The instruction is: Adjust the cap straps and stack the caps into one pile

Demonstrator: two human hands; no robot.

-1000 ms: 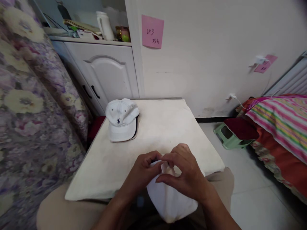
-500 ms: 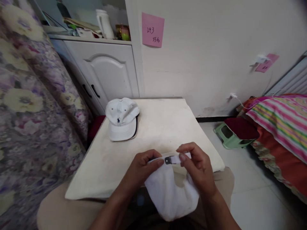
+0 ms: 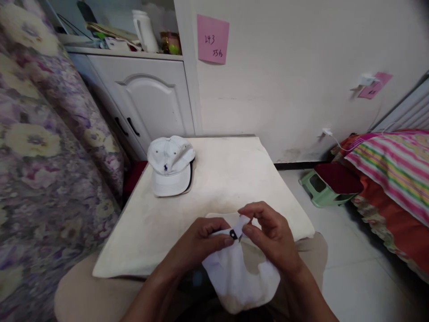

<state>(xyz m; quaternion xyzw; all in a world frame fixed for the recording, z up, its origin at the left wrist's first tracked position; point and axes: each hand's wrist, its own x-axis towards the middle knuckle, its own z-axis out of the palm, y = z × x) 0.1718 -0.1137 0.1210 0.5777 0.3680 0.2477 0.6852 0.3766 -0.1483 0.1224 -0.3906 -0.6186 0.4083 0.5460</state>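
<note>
A white cap [image 3: 234,277] hangs at the near edge of the table, its back opening and strap facing up. My left hand [image 3: 204,239] pinches the strap beside a small dark metal buckle [image 3: 233,234]. Between the thumb and fingers of my right hand [image 3: 270,235] is the loose end of the white strap [image 3: 241,223], which stands up bent at the buckle. Farther back on the left of the table lies a stack of caps, with a white one [image 3: 169,163] bearing a small dark logo on top.
The table [image 3: 228,174] has a cream cover. A white cabinet [image 3: 150,98] and a floral curtain [image 3: 40,179] are on the left. On the right are a green stool [image 3: 320,190] and a bed with a striped cover [image 3: 398,156].
The strap end has gone from lying flat to bent upward at the buckle. My right hand has moved slightly left, closer to my left hand.
</note>
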